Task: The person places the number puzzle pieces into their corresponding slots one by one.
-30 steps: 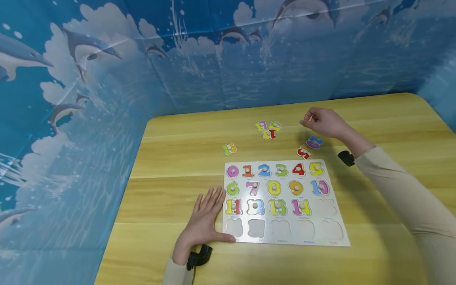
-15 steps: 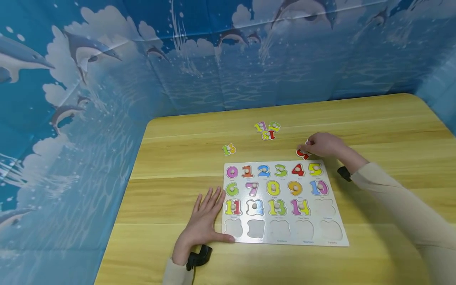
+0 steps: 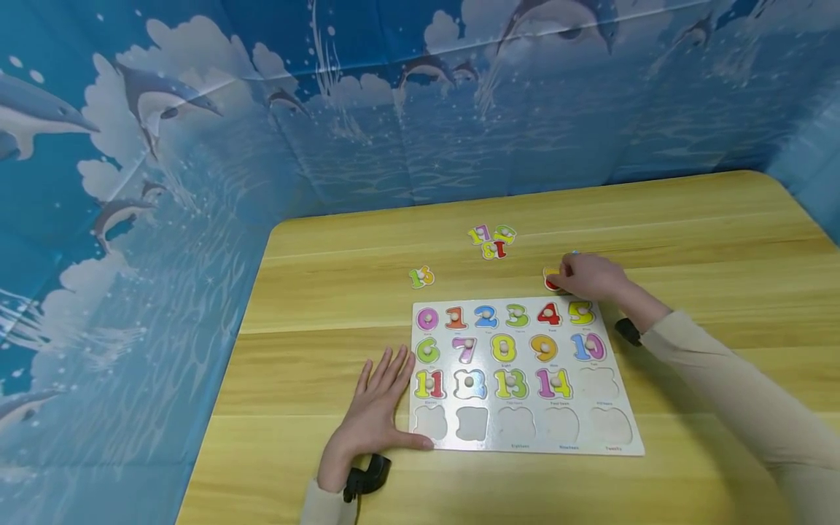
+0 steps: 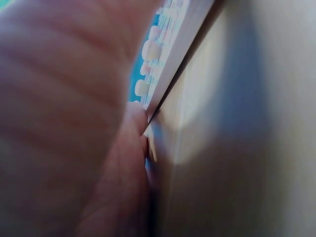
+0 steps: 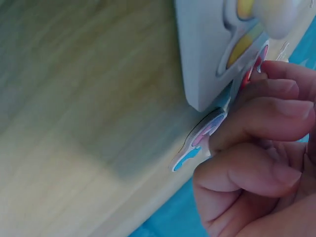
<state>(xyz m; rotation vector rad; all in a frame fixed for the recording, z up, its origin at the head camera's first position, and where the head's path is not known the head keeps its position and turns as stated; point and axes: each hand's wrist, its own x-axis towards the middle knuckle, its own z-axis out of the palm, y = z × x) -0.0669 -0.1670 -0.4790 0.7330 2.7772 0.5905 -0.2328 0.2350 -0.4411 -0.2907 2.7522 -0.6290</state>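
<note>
A white number puzzle board (image 3: 452, 426) lies on the table, knobbed pieces 0 to 14 in its upper recesses and several recesses bare. My left hand (image 3: 370, 418) rests spread at the board's left edge, thumb on its near corner; in the left wrist view the palm fills the left side beside the board's edge (image 4: 173, 64). Beyond the board's far right corner, my right hand (image 3: 593, 278) pinches a red and yellow number 15 puzzle piece (image 3: 550, 279), mostly hidden by the fingers. In the right wrist view a blue and purple piece (image 5: 197, 140) lies by the curled fingers (image 5: 247, 123).
A green and orange 16 piece (image 3: 421, 276) lies behind the board's left part. Farther back are a 17 piece (image 3: 480, 234), an 18 piece (image 3: 494, 249) and a green-yellow piece (image 3: 504, 233). A blue dolphin-print curtain (image 3: 367, 146) hangs behind the table.
My right hand has come down and toward the board from above the table, onto the 15 piece, which has shifted slightly left. The left hand has stayed at the board's edge.
</note>
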